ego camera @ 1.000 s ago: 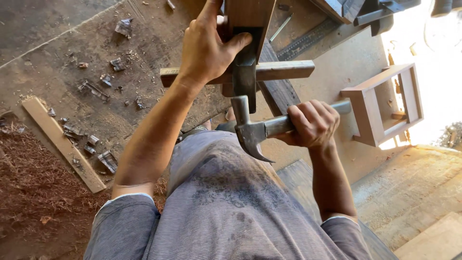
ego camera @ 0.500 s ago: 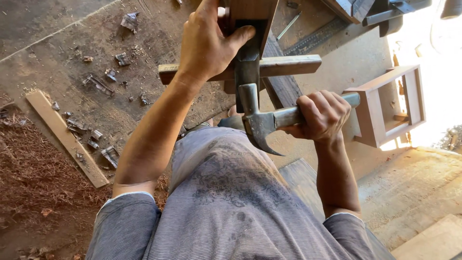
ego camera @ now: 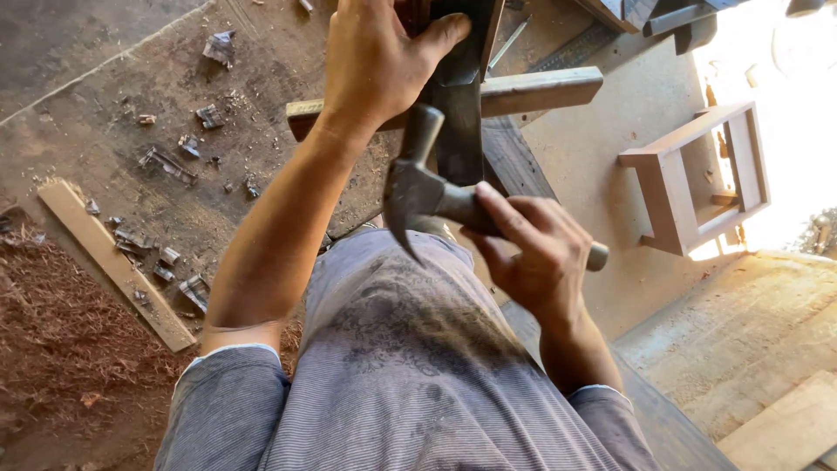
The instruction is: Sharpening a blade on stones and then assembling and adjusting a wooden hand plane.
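Hammer (ego camera: 427,187) sits at the centre of the head view, its claw curving down toward my grey striped shirt (ego camera: 410,366) and its face turned up against the dark wooden upright (ego camera: 460,96). My right hand (ego camera: 532,253) is wrapped tight round the hammer's handle, close behind the head, with the handle's end poking out to the right. My left hand (ego camera: 384,61), at the top centre, is clamped on the upright, thumb hooked over its edge, where a pale crosspiece (ego camera: 532,92) runs off to the right. I judge the step in hand to be driving or knocking the joint between upright and crosspiece; the next move would call for a steady grip on the wood and a short, aimed blow clear of my thumb. I see no containers anywhere in this view. At upper left, small offcuts (ego camera: 187,148) lie scattered on the floor; a loose plank (ego camera: 113,262) lies beside sawdust (ego camera: 52,349) at lower left, and a small wooden frame (ego camera: 697,174) stands at right.
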